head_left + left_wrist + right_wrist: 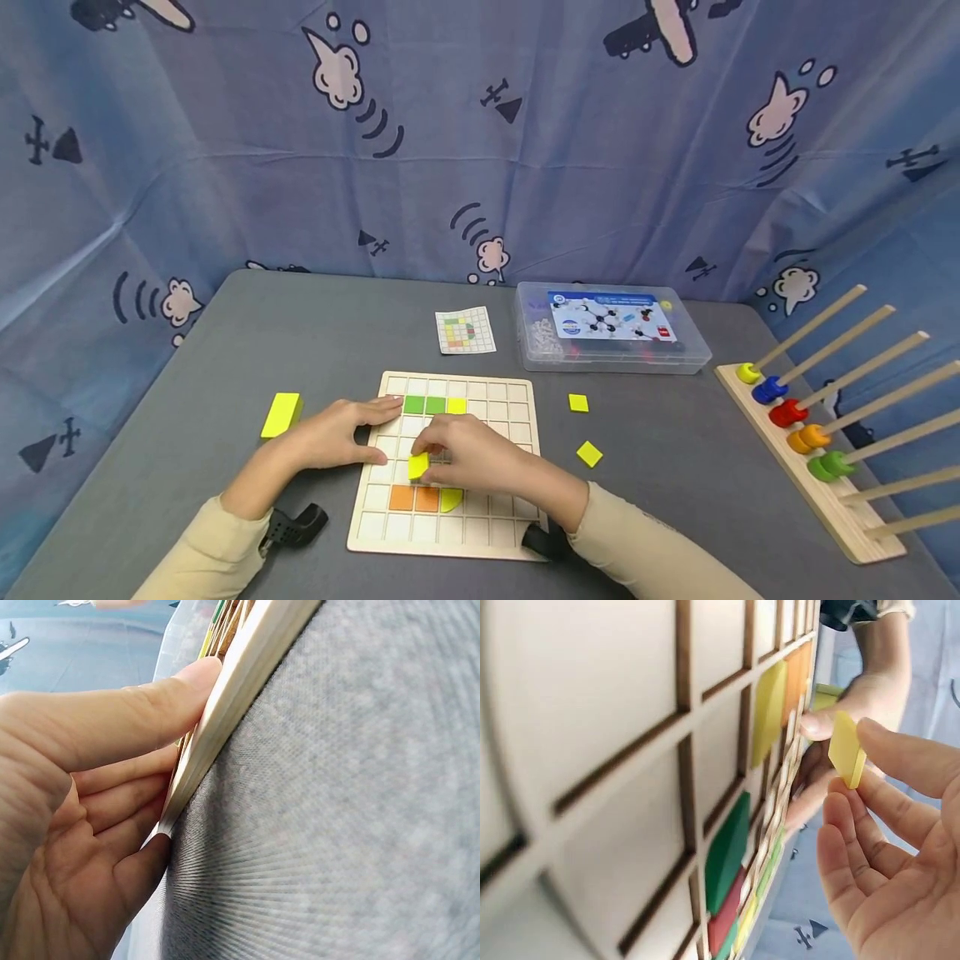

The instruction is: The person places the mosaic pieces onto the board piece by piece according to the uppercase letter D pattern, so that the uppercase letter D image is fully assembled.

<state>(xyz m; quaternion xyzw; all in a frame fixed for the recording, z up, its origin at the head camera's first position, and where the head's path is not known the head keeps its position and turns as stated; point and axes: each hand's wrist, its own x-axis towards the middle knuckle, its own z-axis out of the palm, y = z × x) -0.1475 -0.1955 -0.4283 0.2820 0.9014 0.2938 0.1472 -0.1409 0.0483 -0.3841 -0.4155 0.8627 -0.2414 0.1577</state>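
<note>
A wooden grid board (510, 533) lies on the grey table. Between thumb and fingertips, my right hand (476, 454) pinches a yellow square tile (845, 750), held just above the left part of the grid. My left hand (337, 433) rests along the board's left side, its thumb (199, 679) on the edge and fingers extended. Two green tiles (413, 404) and a yellow tile (457, 406) sit in an upper row. Lower down are two orange tiles (401, 497) and a yellow rounded-corner tile (452, 500). Dark green (727, 855) and red (725, 919) tiles, hidden from the head view, show in the right wrist view.
Two loose yellow tiles (578, 403) lie right of the board, a yellow block (281, 415) left of it. Behind are a grid pattern card (465, 331) and a clear plastic box (615, 354). A wooden peg stand (810, 467) with colored rings stands at right.
</note>
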